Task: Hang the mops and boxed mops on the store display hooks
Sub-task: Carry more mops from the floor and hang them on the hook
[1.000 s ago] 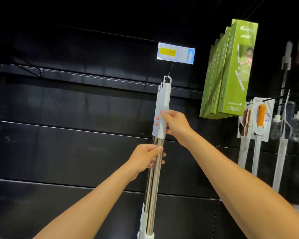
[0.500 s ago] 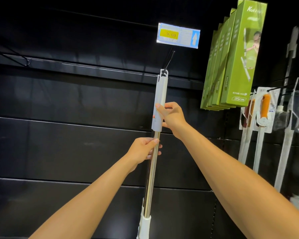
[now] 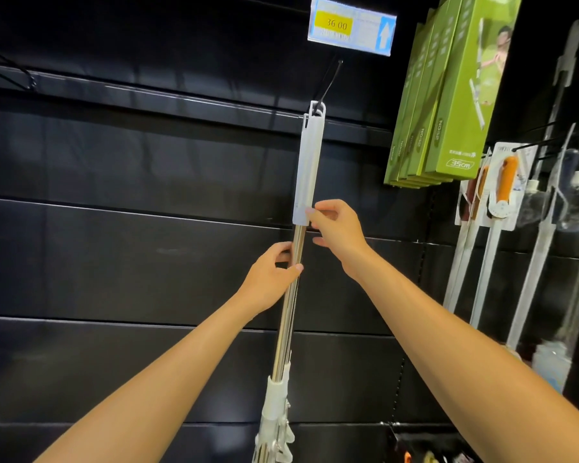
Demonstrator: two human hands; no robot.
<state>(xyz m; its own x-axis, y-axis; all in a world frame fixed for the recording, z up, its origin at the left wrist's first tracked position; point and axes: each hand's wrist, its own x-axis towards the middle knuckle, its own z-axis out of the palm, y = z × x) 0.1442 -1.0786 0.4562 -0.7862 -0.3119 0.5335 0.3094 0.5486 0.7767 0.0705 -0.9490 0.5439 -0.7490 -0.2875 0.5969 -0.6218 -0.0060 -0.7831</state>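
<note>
Boxed mops (image 3: 448,95) right of mop (image 3: 307,168)

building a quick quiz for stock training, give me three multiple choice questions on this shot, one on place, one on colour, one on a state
1. Where do the green boxes hang, relative to the mop?
A) left of it B) right of it C) under it
2. What colour is the patch behind the price on the price tag?
A) yellow B) red C) purple
3. What is the left hand doing?
A) hanging free B) holding a box C) gripping the metal pole
Answers: B, the boxes hang to the mop's right; A, "36 00" sits on yellow; C, it wraps the pole.
</note>
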